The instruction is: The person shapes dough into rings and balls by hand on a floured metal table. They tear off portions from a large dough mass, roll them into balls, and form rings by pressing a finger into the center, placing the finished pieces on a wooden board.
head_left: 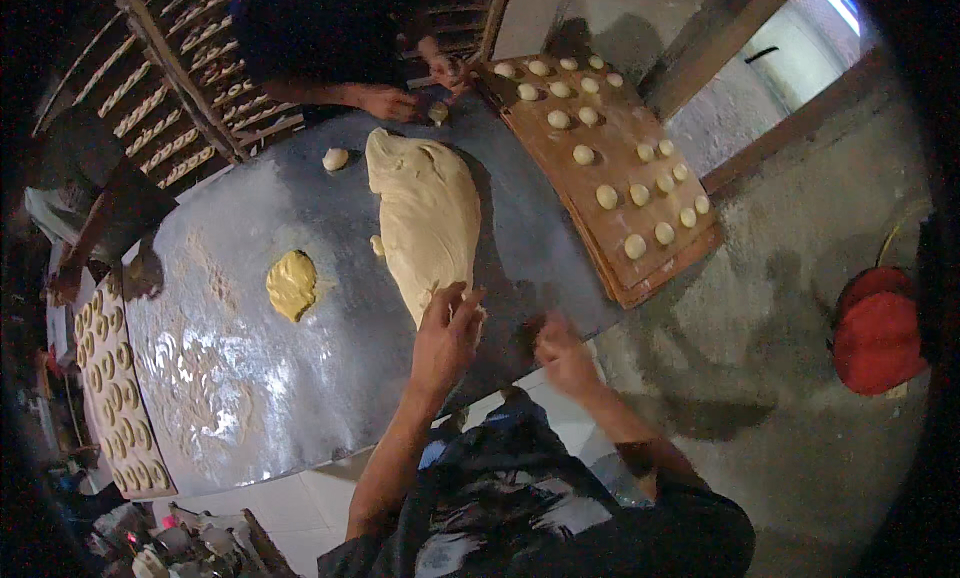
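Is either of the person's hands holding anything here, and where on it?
The left hand grips the near tip of the big dough mass. Whether the right hand holds anything cannot be told.

A metal-topped table (240, 378) bore a long dough mass (425, 213), a yellow lump (291, 283), perhaps butter, and a wooden board (600, 148).

One large pale elongated dough mass (425, 218) is seen on the grey metal table (230, 398), with one yellow lump of soft butter-like paste (291, 284) beside it. About twenty small round dough balls (607, 196) are counted on the brown wooden board (600, 243). Two loose dough pieces (335, 159) are seen near the far edge. One red round lidded container (878, 333) is seen on the floor.
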The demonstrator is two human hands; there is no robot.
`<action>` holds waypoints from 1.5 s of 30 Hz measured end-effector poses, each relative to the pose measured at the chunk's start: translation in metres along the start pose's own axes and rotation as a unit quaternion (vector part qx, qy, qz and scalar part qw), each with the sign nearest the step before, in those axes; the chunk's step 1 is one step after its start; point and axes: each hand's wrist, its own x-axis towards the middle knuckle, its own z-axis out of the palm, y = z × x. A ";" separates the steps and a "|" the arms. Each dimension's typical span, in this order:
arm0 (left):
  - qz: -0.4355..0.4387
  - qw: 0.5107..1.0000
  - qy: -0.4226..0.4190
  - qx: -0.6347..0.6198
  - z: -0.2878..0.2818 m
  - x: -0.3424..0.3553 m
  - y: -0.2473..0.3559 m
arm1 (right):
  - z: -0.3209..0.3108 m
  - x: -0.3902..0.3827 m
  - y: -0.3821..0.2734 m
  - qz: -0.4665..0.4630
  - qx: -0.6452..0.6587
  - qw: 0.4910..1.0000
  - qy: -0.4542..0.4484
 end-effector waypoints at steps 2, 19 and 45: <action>-0.060 0.996 0.024 -0.055 0.008 0.000 -0.003 | -0.018 0.039 0.005 0.048 -0.133 0.980 0.141; -0.079 0.971 -0.191 -0.117 0.050 0.019 0.043 | -0.028 0.011 -0.107 0.303 0.564 0.741 0.201; -0.216 0.956 0.166 -0.112 -0.027 -0.019 -0.058 | 0.006 0.109 -0.018 0.125 0.002 0.973 0.196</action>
